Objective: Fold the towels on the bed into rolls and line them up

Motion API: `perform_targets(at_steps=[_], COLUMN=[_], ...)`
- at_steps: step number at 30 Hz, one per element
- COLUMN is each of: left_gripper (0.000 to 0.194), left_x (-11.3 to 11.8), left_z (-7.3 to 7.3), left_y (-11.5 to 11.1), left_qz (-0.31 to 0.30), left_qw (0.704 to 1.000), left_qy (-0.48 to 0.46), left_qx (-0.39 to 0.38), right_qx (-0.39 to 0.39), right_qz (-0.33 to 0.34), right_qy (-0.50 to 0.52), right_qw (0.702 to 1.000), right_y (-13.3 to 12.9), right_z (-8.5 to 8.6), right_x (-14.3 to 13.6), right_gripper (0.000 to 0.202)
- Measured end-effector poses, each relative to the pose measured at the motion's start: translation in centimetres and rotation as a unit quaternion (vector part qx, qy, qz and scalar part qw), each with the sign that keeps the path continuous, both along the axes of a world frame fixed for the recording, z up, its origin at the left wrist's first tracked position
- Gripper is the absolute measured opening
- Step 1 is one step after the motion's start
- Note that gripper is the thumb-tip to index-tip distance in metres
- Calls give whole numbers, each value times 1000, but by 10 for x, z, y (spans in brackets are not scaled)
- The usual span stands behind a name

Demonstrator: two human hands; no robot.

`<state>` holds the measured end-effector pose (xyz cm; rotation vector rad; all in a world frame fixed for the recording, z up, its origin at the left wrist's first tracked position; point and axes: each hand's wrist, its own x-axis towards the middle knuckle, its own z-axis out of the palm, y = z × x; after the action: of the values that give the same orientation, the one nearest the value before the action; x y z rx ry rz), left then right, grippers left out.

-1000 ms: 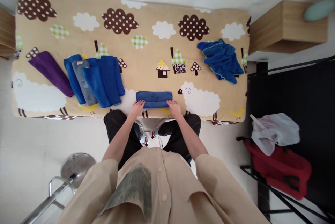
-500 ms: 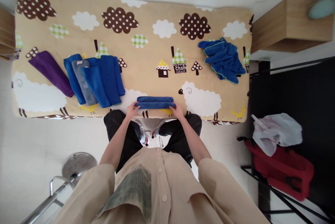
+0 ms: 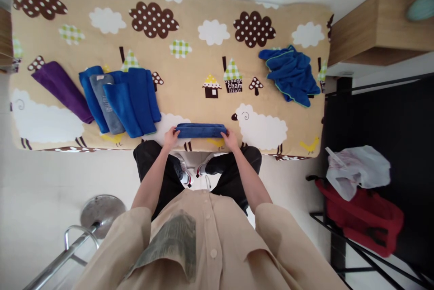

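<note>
A blue towel point(image 3: 201, 132), folded into a narrow strip, lies along the front edge of the bed in front of me. My left hand point(image 3: 171, 137) pinches its left end, and my right hand point(image 3: 231, 139) pinches its right end. To the left, several folded blue towels point(image 3: 137, 100) overlap in a row, with a grey towel point(image 3: 106, 104) among them. A folded purple towel point(image 3: 64, 91) lies slanted beside that row. Toward the right side a crumpled blue towel point(image 3: 291, 75) with a pale green edge sits in a loose heap.
The bed has a beige printed sheet point(image 3: 190, 82). A wooden shelf box point(image 3: 386, 27) stands at its right end. On the right, a red bag point(image 3: 366, 217) and a white plastic bag point(image 3: 361, 170) rest by a black surface. A metal stool point(image 3: 101, 213) is at lower left.
The towel's front flap has moved away from me, so less of the layer behind it shows. Both hands still hold the ends. The view has shifted slightly.
</note>
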<state>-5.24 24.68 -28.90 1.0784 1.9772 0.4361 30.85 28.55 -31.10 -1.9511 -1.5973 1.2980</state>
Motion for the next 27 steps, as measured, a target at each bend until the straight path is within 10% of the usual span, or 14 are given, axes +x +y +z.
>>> perform_targets(at_steps=[8,13,19,27], left_gripper=[33,32,37,47], left_x=[4,10,55,84], left_z=[0,12,20,8], left_y=[10,-23,-60,-11], left_qz=[75,204,271,472], left_qw=[996,971,900,799], left_qy=[-48,-122,-342,-370], left_qx=[13,-11,-5,32], right_qx=[-26,29,57,-31], right_qz=[-75,-80,163,368], right_qy=[-53,-129,-137,-224], right_qw=[995,988,975,902], right_y=[2,5,39,77], right_z=[15,39,43,38], right_x=[1,30,17,-39], right_gripper=[31,48,59,69])
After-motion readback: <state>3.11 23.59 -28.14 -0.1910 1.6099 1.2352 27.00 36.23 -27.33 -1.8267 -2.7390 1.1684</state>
